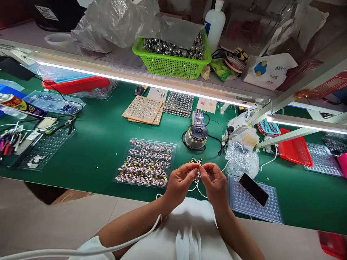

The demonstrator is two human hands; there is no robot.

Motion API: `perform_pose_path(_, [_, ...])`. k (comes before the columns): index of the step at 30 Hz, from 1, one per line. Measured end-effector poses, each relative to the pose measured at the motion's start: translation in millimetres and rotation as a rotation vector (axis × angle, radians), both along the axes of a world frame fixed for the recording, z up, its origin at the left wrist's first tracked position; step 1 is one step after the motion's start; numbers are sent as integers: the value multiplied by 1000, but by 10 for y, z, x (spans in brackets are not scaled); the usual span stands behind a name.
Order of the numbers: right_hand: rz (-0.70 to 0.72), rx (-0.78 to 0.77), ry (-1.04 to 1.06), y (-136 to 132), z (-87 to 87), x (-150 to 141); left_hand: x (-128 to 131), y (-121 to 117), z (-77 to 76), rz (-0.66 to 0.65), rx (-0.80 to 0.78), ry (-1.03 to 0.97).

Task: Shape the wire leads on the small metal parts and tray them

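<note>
My left hand [182, 178] and my right hand [214, 179] meet fingertip to fingertip near the table's front edge. Both are closed in a pinch around a tiny part that is too small to name. Just behind and below the fingers lies a small heap of wired components [194, 161], white and dark with yellow bits, partly hidden by my hands. To the left, a clear tray [174, 151] carries rows of similar small wired parts. A round black-topped device [198, 132] with a cable stands beyond my hands.
A phone [254, 189] rests on stacked clear trays [235, 202] at right. Behind are brown boards [143, 108] and a dotted board [179, 104]. Pliers [61, 127] and tools lie left. Overhead, a shelf holds a green basket [173, 66] of metal balls. A white cable [114, 248] crosses my left arm.
</note>
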State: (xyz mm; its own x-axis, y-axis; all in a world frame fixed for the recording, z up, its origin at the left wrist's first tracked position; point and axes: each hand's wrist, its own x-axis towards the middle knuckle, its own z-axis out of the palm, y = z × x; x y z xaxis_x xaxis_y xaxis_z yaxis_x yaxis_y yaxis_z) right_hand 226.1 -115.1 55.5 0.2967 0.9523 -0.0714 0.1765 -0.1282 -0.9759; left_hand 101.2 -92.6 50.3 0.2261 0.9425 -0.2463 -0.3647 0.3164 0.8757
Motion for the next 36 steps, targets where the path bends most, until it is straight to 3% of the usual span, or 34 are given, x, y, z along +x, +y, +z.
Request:
perform_pose_path(8, [-3, 11, 30, -9, 31, 0, -29, -44, -20, 33, 246, 102])
perform_pose_path(13, [-9, -4, 202, 20, 4, -19, -43, -9, -33, 57, 88, -15])
perform_pose_path(16, [67, -36, 376, 43, -35, 0, -73, 29, -3, 24, -51, -99])
perform_pose_path(20, [173, -33, 484, 36, -53, 54, -123, 57, 50, -22, -119, -159])
perform_pose_path(27, [294, 109, 339, 13, 66, 90, -125, 15, 149, 35, -104, -119])
perform_pose_path(36, [183, 207, 218, -2, 26, 5, -133, -34, 117, 30, -3, -54])
